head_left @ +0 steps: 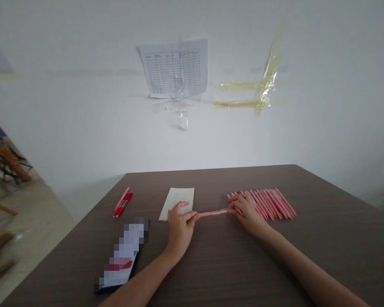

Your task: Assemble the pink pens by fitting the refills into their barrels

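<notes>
A slim pink pen (213, 212) lies level between my two hands, just above or on the table; I cannot tell which. My left hand (181, 226) pinches its left end, with one finger lifted over a slip of cream paper (176, 196). At the other end, my right hand (245, 212) has its fingers closed on the pen. Just beyond and right of that hand is a row of several pink pens (269, 202), side by side and slanted, with bits of red among them. My right hand hides part of this row.
On the left of the brown table (211, 273) lie a few red and pink pens (123, 202). Nearer me is a dark-edged flat case (123, 256), its top blurred out. A printed sheet (174, 68) and yellowish tape (240, 103) are stuck to the wall behind.
</notes>
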Available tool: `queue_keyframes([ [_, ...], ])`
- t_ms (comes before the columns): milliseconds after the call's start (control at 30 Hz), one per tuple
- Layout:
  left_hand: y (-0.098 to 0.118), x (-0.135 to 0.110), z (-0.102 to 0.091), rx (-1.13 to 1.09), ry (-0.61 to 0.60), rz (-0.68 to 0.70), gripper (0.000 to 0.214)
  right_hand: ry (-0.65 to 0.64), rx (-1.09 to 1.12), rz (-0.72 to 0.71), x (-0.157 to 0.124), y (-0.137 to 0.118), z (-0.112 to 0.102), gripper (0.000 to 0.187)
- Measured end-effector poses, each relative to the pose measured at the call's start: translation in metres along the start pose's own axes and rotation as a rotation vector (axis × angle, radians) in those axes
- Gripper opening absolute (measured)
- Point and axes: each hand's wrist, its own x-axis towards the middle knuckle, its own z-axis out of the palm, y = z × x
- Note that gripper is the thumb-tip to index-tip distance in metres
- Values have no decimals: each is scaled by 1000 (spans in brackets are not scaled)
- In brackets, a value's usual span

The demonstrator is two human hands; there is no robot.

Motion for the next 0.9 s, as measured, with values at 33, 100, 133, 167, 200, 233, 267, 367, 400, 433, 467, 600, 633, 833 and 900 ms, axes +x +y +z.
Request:
queue_keyframes([
  [33, 0, 0, 0, 8, -3, -3, 9, 10, -3, -3, 0, 1, -1, 16],
  [100, 0, 0, 0, 21, -8, -6, 9, 25, -22, -5, 1, 3, -2, 16],
  [133, 0, 1, 0, 26, -10, -5, 8, 33, -36, -1, 1, 5, -3, 16],
  [167, 0, 1, 0, 31, -10, -4, 9, 38, -51, 4, 1, 7, -3, 17],
  [200, 0, 0, 0, 36, -8, -3, 9, 39, -65, 9, 1, 9, -3, 17],
  [233, 0, 0, 1, 40, -4, -2, 10, 38, -79, 14, 1, 11, -3, 17],
  [267, 0, 0, 1, 44, 1, -1, 10, 37, -91, 20, 1, 13, -3, 17],
  [367, 0, 0, 0, 56, 5, 3, 12, 37, -127, 36, 1, 20, -4, 18],
  [400, 0, 0, -1, 61, 2, 0, 13, 38, -139, 42, 1, 22, -5, 19],
  [433, 1, 0, -2, 66, -2, -4, 13, 39, -148, 48, 1, 25, -5, 20],
  [467, 1, 0, -2, 72, -8, -10, 14, 37, -157, 55, 0, 28, -5, 21],
  [600, 3, 1, -5, 95, -36, -31, 17, 58, -197, 98, -1, 42, -1, 24],
  [633, 3, 1, -6, 97, -41, -34, 18, 69, -208, 112, -1, 45, -1, 24],
  [833, 5, 2, -7, 90, -70, -48, 19, 87, -218, 148, -2, 55, 0, 28],
  [900, 5, 2, -7, 100, -92, -64, 18, 87, -212, 147, -3, 54, -1, 28],
])
